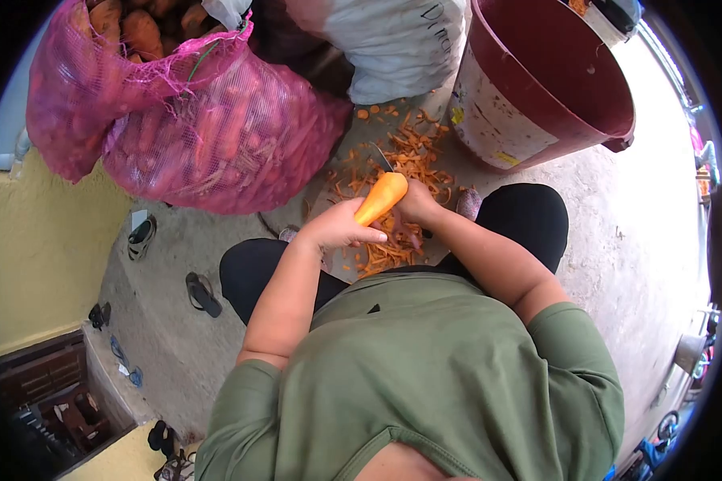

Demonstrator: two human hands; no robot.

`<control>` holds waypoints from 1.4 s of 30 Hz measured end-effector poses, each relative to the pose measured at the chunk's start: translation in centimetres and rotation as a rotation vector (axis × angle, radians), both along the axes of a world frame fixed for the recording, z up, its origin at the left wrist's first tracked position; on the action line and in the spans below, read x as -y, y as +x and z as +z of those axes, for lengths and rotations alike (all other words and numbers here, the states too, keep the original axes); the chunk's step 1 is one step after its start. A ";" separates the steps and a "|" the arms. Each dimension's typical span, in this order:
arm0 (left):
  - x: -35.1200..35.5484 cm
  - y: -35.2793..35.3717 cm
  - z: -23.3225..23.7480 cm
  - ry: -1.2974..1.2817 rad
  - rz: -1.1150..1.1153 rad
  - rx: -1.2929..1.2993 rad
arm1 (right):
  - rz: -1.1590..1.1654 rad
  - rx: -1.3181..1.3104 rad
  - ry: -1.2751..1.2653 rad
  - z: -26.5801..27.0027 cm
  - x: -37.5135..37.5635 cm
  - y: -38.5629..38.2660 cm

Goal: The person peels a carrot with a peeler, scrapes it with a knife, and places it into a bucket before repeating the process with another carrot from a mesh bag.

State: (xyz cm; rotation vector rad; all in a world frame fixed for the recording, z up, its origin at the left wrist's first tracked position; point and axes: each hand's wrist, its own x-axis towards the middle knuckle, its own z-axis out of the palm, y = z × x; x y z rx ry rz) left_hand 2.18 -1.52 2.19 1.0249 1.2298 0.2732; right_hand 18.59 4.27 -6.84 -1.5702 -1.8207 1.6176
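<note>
My left hand point(341, 225) is closed around the lower end of a peeled orange carrot point(383, 197), which tilts up and to the right. Beside the carrot's upper part, my right hand point(416, 202) is closed on a knife, whose dark blade point(383, 158) shows just above the carrot's top end. The handle is hidden in the fingers. Orange peelings point(417, 152) lie in a heap on the floor below and around both hands, with a few round slices near the white sack.
Pink mesh sacks point(225, 132) full of carrots stand at the upper left. A white sack point(405, 48) is at the top middle, a large dark red bucket point(501, 100) at the upper right. Sandals point(203, 294) lie on the concrete floor at left.
</note>
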 end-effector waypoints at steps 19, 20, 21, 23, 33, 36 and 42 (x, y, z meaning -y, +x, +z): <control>0.4 1.6 -5.6 0.477 0.377 -0.599 | 0.239 0.412 0.299 6.2 2.2 0.8; 0.3 1.5 -5.7 0.456 0.355 -0.615 | 0.245 0.427 0.291 6.2 2.2 0.8; 0.3 1.4 -5.9 0.435 0.333 -0.631 | 0.253 0.442 0.284 6.3 2.2 0.8; 0.2 1.2 -5.9 0.413 0.312 -0.648 | 0.251 0.452 0.281 6.4 2.3 0.8; 0.7 0.9 -7.8 0.384 0.255 -0.610 | 0.302 0.496 0.288 4.5 2.0 0.1; 1.0 1.9 -7.3 0.365 0.255 -0.673 | 0.259 0.461 0.305 2.6 1.7 -0.6; 0.7 0.8 -7.4 0.398 0.350 -0.224 | 0.302 0.311 0.364 4.0 1.0 -0.3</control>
